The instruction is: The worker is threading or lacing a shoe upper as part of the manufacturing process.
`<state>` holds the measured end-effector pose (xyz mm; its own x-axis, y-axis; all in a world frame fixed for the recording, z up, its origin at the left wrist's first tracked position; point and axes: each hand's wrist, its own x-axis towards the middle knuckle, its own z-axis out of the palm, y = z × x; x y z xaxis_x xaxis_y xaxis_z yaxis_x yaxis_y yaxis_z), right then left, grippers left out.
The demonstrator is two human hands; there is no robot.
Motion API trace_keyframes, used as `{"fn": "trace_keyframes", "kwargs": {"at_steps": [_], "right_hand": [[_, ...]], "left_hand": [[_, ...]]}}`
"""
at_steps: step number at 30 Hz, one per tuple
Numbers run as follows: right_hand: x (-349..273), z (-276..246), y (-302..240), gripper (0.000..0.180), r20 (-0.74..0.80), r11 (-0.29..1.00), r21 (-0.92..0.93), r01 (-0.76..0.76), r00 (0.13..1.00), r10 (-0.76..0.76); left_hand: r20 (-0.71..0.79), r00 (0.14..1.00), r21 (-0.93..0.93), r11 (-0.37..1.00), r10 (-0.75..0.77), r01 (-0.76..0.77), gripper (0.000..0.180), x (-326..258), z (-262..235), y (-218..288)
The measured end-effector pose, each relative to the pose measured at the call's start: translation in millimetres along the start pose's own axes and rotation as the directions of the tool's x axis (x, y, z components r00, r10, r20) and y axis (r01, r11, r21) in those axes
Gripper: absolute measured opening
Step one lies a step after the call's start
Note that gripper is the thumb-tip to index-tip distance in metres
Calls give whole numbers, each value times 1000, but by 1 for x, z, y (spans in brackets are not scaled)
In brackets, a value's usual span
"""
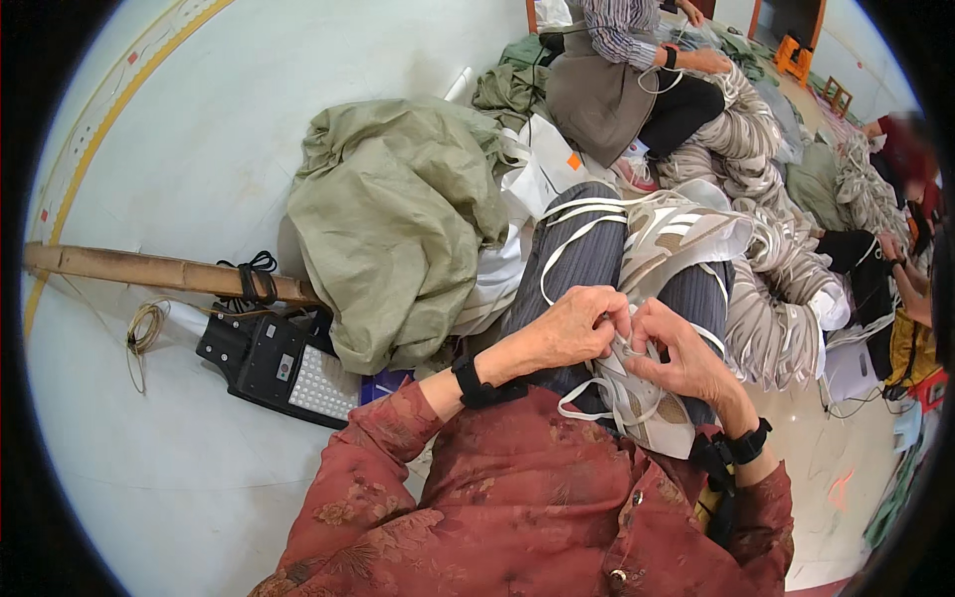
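Note:
A white and beige shoe upper lies on my lap, close to my body. White shoelaces loop out from it. My left hand and my right hand meet over this upper, fingertips pinched close together on a white lace. The exact spot where they grip is partly hidden by the fingers. Further up my legs rests another beige and white piece, a second shoe upper, with long laces trailing over my left thigh.
Beside my right leg stands a heap of bundled laced uppers. A green cloth sack slumps at my left, near a black lamp and a wooden pole. Ahead sits a co-worker holding a lace; another person is far right.

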<state>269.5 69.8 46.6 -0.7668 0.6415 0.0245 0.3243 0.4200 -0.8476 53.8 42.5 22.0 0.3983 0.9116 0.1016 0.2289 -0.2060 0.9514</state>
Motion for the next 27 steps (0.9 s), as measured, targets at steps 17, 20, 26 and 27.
{"fn": "trace_keyframes", "kwargs": {"at_steps": [17, 20, 26, 27], "right_hand": [[-18, -9, -7, 24, 6, 998, -37, 56, 998, -55], [-34, -14, -36, 23, 3, 841, 530, -114, 991, 132], [-58, -28, -55, 21, -78, 790, 609, -65, 987, 141], [-62, -31, -62, 20, -97, 757, 653, -17, 990, 106]], "left_hand": [[9, 1000, 40, 999, -21, 20, 15, 2, 3, -1], [4, 999, 51, 997, -54, 54, 16, 0, -1, -2], [-21, 998, 142, 989, 55, -52, 21, 8, 4, -7], [-10, 999, 104, 994, -40, 41, 23, 8, 2, -7]]}}
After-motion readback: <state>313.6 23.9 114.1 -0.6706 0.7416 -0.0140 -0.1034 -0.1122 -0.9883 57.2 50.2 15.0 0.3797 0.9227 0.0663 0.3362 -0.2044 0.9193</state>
